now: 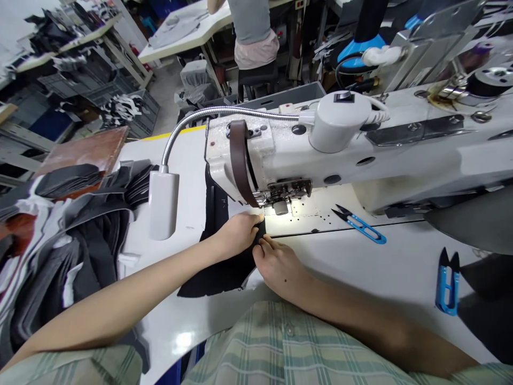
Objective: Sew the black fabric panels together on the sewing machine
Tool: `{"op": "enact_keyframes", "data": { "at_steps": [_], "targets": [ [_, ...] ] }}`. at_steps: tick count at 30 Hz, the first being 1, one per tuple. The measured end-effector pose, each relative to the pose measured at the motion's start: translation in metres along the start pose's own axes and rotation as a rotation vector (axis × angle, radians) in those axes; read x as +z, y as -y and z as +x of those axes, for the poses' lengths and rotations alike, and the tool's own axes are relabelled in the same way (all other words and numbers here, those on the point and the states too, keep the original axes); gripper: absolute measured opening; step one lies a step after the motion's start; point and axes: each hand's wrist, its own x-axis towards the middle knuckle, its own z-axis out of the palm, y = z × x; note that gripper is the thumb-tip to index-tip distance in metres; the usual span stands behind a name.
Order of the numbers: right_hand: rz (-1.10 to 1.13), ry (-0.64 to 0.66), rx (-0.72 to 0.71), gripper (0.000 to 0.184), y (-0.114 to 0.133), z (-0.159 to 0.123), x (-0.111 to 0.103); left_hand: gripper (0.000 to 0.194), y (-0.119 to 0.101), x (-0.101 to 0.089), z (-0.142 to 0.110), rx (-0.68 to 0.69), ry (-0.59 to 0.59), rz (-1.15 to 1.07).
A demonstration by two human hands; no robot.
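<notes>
A piece of black fabric (pixel 218 275) lies on the white table, its far part running under the head of the sewing machine (pixel 280 136). My left hand (pixel 239 234) presses on the fabric close to the needle area, fingers bunched together near its right edge. Just nearer to me, my right hand (pixel 280 266) pinches that same edge between thumb and fingers. The machine's lamp lights the metal plate beside my fingertips. The needle itself is hidden behind the presser parts.
Blue thread snips (pixel 363 227) lie right of the needle plate, and a second pair of snips (pixel 448 283) is farther right. Stacked grey and black fabric pieces (pixel 92 240) cover the left side. A gooseneck lamp (pixel 164 206) hangs over the table. Another person (pixel 254 32) is beyond the machine.
</notes>
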Motion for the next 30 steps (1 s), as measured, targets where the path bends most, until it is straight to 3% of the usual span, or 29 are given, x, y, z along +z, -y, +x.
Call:
{"op": "enact_keyframes", "data": {
  "at_steps": [11, 17, 22, 30],
  "targets": [
    [-0.133, -0.041, -0.044, 0.023, -0.008, 0.008, 0.017, 0.028, -0.020, -0.001, 0.017, -0.133, 0.006, 0.257],
    [-0.231, -0.055, -0.074, 0.025, 0.007, -0.003, 0.008, 0.037, -0.008, 0.011, -0.016, -0.066, -0.121, 0.355],
    [-0.281, -0.042, -0.073, 0.026, 0.012, -0.004, 0.009, 0.047, 0.003, 0.008, -0.028, -0.045, -0.039, 0.345],
    [-0.292, -0.175, -0.067, 0.029, 0.000, 0.005, 0.020, 0.029, -0.008, 0.006, -0.004, -0.001, 0.008, 0.291]
  ]
}}
